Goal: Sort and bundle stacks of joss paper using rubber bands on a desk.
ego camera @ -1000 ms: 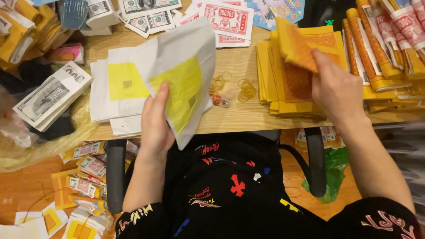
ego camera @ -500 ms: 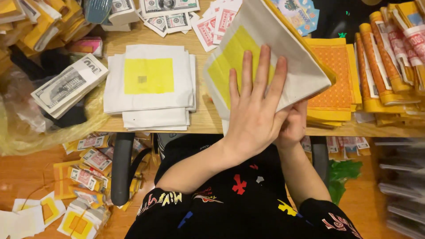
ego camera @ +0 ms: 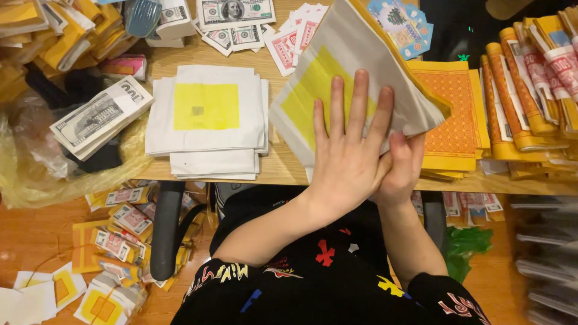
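Stack of white sheets with yellow squares (ego camera: 352, 90) now lifted off worktop (ego camera: 283, 165), tilted toward one o'clock. Left hand (ego camera: 349, 153) flat, fingers spread across top sheet; a second ago it only pinched one sheet. Right hand (ego camera: 402, 165) has left orange pile (ego camera: 454, 117), now together with left, clamping stack from beneath. Second white stack (ego camera: 208, 111) lies at ten o'clock.
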